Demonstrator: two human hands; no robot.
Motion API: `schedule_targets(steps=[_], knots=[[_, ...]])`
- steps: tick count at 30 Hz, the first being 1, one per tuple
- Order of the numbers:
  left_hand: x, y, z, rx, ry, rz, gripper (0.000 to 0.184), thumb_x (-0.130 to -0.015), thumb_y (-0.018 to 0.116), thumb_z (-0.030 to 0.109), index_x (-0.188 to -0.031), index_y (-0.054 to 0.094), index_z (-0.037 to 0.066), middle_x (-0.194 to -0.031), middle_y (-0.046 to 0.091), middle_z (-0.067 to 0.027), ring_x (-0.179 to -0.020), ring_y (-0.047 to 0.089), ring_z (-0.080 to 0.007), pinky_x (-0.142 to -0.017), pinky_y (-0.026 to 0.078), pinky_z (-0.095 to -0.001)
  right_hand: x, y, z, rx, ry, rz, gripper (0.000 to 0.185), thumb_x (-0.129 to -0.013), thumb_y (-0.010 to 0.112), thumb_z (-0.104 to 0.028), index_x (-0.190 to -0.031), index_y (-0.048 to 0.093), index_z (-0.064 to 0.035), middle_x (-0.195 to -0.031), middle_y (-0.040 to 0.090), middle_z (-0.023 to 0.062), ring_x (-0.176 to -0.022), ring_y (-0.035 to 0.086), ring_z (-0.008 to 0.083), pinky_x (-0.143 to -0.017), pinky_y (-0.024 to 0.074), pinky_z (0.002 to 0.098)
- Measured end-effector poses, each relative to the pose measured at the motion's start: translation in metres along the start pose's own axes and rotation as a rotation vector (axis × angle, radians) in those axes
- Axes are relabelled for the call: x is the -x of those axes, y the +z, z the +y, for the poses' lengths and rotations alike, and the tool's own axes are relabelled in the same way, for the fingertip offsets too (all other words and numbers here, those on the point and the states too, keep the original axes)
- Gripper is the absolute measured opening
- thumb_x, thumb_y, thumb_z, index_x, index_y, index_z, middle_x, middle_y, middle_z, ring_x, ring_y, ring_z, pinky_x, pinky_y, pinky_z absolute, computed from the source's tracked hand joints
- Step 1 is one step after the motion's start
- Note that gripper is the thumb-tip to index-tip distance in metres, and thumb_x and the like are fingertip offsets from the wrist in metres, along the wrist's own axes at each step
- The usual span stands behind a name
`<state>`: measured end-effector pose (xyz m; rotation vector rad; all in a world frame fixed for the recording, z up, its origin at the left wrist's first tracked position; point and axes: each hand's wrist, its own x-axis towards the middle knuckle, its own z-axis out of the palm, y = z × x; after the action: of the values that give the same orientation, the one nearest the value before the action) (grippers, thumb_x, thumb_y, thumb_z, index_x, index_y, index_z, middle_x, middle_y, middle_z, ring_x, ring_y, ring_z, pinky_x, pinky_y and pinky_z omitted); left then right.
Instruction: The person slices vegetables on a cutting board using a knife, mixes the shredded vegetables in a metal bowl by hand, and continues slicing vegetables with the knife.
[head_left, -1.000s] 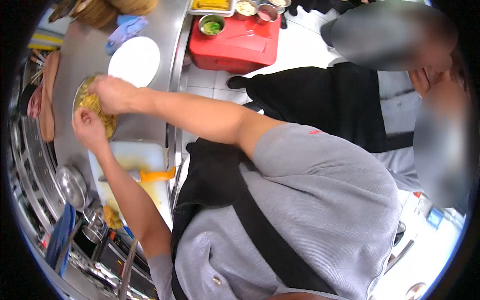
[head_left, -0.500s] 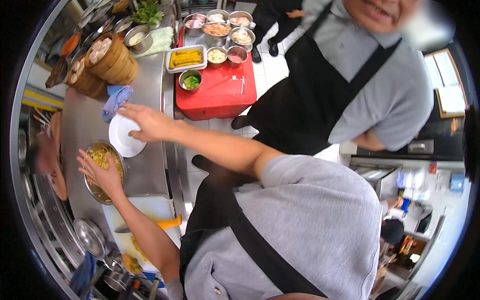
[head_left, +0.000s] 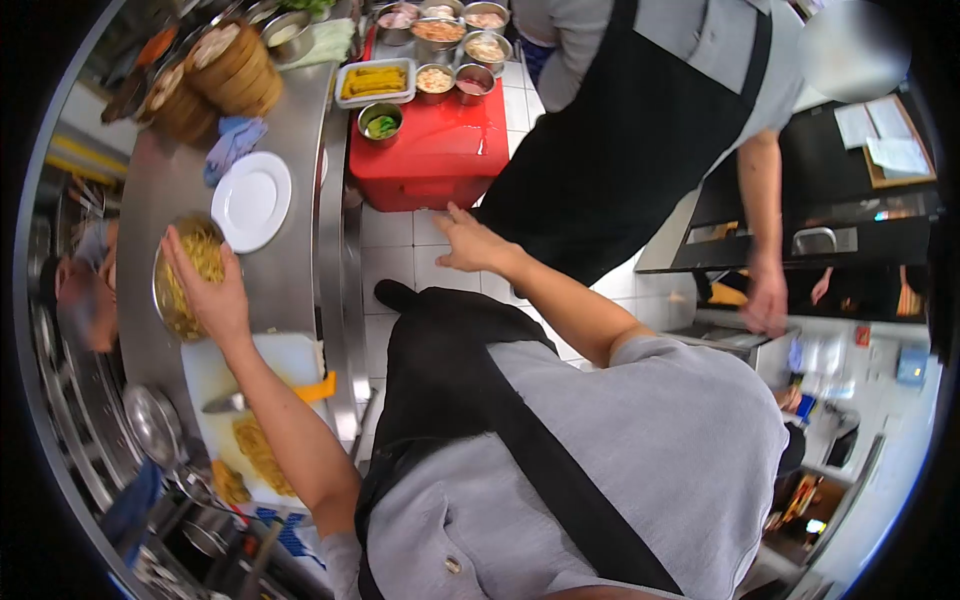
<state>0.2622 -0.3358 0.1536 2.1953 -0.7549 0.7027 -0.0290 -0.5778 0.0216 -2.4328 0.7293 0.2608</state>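
Observation:
My left hand (head_left: 212, 300) is over a metal bowl (head_left: 163, 305), its fingers stretched out and holding nothing I can see. Shredded yellow food (head_left: 205, 258) fills the bowl; whether my palm touches it is unclear. Out above the floor tiles, my right hand (head_left: 478, 243) is empty with its fingers apart. A bare white plate (head_left: 251, 202) lies on the steel counter (head_left: 285, 300) just beyond the bowl. Partly behind my left forearm, a knife (head_left: 225, 403) with an orange handle rests on a white cutting board (head_left: 285, 352), beside more sliced yellow food (head_left: 258, 455).
A blue cloth (head_left: 235, 145) and bamboo steamers (head_left: 235, 75) are at the counter's far end. Several metal bowls and a tray of yellow pieces (head_left: 375, 80) stand on a red cooler (head_left: 430, 165). A co-worker in a black apron (head_left: 600, 150) stands close to my right hand.
My right hand has left the plate and moved out over the floor. My left hand stays over the bowl. The co-worker has shifted, one arm now hanging down. The view has tilted a little.

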Motion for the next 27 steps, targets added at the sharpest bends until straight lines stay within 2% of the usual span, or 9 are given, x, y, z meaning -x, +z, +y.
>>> schedule_targets(steps=[3, 6, 10, 12, 16, 17, 22, 24, 27], knots=[[0.04, -0.032, 0.002, 0.13, -0.098, -0.066, 0.053, -0.097, 0.068, 0.011, -0.149, 0.057, 0.01, -0.15, 0.058, -0.0187, -0.139, 0.055, -0.0343, -0.111, 0.047, -0.0425, -0.027, -0.019, 0.01, 0.084, -0.059, 0.12, 0.08, -0.084, 0.081, -0.032, -0.147, 0.045, 0.002, -0.16, 0.031, 0.0371, -0.145, 0.039, 0.0524, -0.117, 0.0413, 0.0536], [0.091, -0.069, 0.001, 0.299, -0.415, -0.155, 0.039, -0.101, 0.065, 0.01, -0.14, 0.065, 0.006, -0.135, 0.07, -0.0129, -0.123, 0.067, -0.0247, -0.102, 0.052, -0.0373, -0.057, -0.034, 0.014, 0.077, -0.216, 0.319, 0.056, -0.089, 0.074, -0.032, -0.131, 0.061, 0.003, -0.128, 0.063, 0.0337, -0.117, 0.063, 0.0515, -0.101, 0.0529, 0.0536], [0.166, -0.133, -0.002, 0.238, -0.503, -0.034, 0.027, -0.104, 0.061, 0.007, -0.128, 0.072, 0.001, -0.122, 0.076, -0.0116, -0.114, 0.07, -0.0184, -0.098, 0.053, -0.0321, -0.029, -0.048, -0.06, -0.408, -0.089, 0.195, 0.043, -0.099, 0.068, -0.037, -0.108, 0.074, 0.0053, -0.096, 0.077, 0.0217, -0.096, 0.075, 0.0354, -0.089, 0.0586, 0.0459], [0.209, -0.161, -0.016, 0.337, -0.628, 0.095, 0.031, -0.104, 0.058, 0.003, -0.134, 0.068, -0.001, -0.127, 0.073, -0.0147, -0.119, 0.069, -0.0213, -0.103, 0.052, -0.0324, -0.028, -0.019, -0.087, -0.624, -0.122, -0.005, 0.048, -0.104, 0.062, -0.039, -0.118, 0.07, 0.0058, -0.109, 0.076, 0.0206, -0.103, 0.074, 0.0296, -0.092, 0.0579, 0.0436], [0.295, -0.209, -0.046, 0.515, -0.81, 0.342, 0.038, -0.106, 0.053, 0.0, -0.143, 0.06, -0.003, -0.139, 0.067, -0.017, -0.127, 0.065, -0.0251, -0.11, 0.05, -0.0348, 0.019, 0.011, -0.181, -1.803, -0.077, -0.841, 0.083, -0.105, 0.047, -0.064, -0.144, 0.048, 0.0093, -0.145, 0.055, 0.0323, -0.132, 0.058, 0.0395, -0.111, 0.0485, 0.0497], [0.307, -0.219, -0.043, 0.588, -0.885, 0.361, 0.04, -0.106, 0.051, -0.001, -0.146, 0.055, -0.003, -0.144, 0.063, -0.0175, -0.13, 0.063, -0.0264, -0.112, 0.048, -0.036, 0.024, 0.019, -0.198, -1.85, -0.111, -0.98, 0.09, -0.103, 0.045, -0.069, -0.147, 0.046, 0.0086, -0.15, 0.05, 0.0336, -0.136, 0.055, 0.0411, -0.114, 0.0467, 0.0517], [0.333, -0.246, -0.021, 0.684, -0.988, 0.463, 0.04, -0.107, 0.056, 0.002, -0.146, 0.054, -0.008, -0.142, 0.063, -0.0201, -0.128, 0.064, -0.0267, -0.112, 0.05, -0.0353, 0.036, 0.038, -0.261, -1.722, -0.258, -1.162, 0.079, -0.104, 0.052, -0.062, -0.143, 0.052, 0.0068, -0.143, 0.058, 0.0296, -0.128, 0.062, 0.037, -0.107, 0.0513, 0.0473], [0.333, -0.249, -0.02, 0.489, -1.025, 0.481, 0.035, -0.105, 0.063, 0.006, -0.137, 0.061, -0.009, -0.125, 0.073, -0.0173, -0.115, 0.07, -0.0241, -0.103, 0.056, -0.0335, 0.023, 0.057, -0.272, -0.855, -0.402, -0.611, 0.052, -0.105, 0.061, -0.044, -0.126, 0.065, 0.0042, -0.12, 0.072, 0.0194, -0.105, 0.071, 0.0267, -0.09, 0.0562, 0.0385], [0.327, -0.252, -0.017, 0.547, -1.107, 0.568, 0.026, -0.101, 0.07, 0.008, -0.122, 0.07, -0.007, -0.105, 0.077, -0.0104, -0.101, 0.072, -0.0143, -0.092, 0.057, -0.0288, 0.026, 0.055, -0.296, -1.12, -0.226, -0.682, 0.024, -0.1, 0.071, -0.023, -0.106, 0.068, -0.0001, -0.098, 0.072, 0.0087, -0.086, 0.068, 0.0157, -0.078, 0.0551, 0.032]])
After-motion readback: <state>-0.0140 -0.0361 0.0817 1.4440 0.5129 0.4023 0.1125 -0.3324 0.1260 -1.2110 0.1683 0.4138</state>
